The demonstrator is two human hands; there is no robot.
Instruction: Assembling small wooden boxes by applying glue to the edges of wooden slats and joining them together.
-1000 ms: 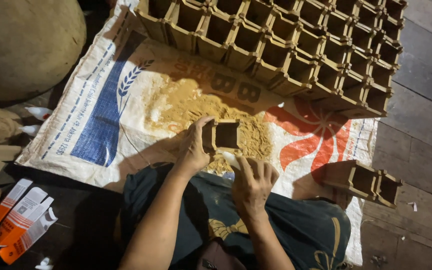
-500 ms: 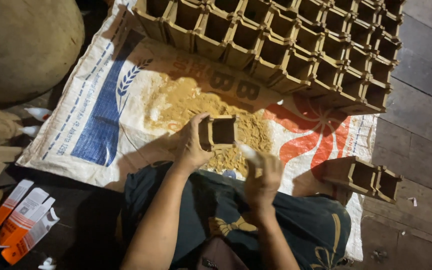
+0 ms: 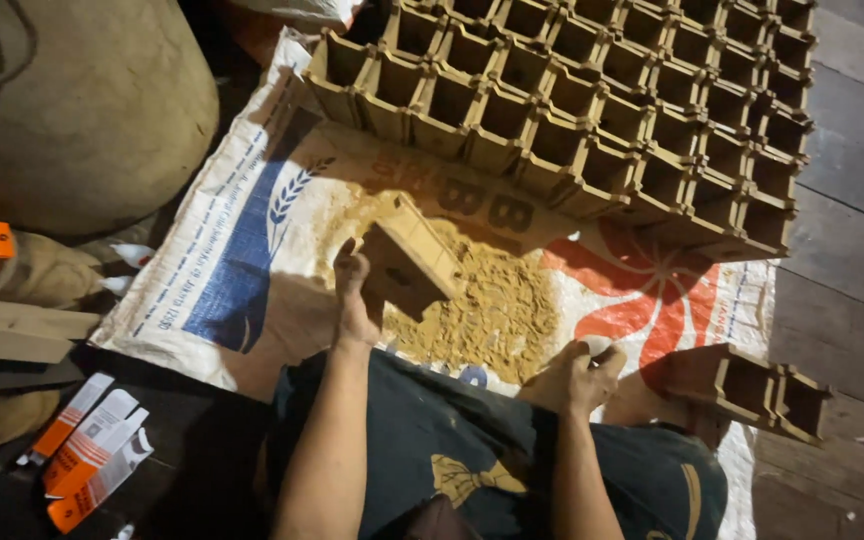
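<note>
L hand (image 3: 354, 300) now tilts gripped box (image 3: 407, 262) over powder (image 3: 492, 310); R hand (image 3: 584, 375) dropped back, loosely curled, empty.

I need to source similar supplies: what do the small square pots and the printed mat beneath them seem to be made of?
The square pot in the left hand and the rows of pots look like matte brown pressed fibre or thin plastic; I cannot tell which. The mat looks like a woven plastic sack, slightly glossy and printed.

Dark wooden plank floor (image 3: 852, 250), printed woven sack (image 3: 232, 280) spread flat, bulging burlap sack (image 3: 82, 110) at left, dim warm light
</note>
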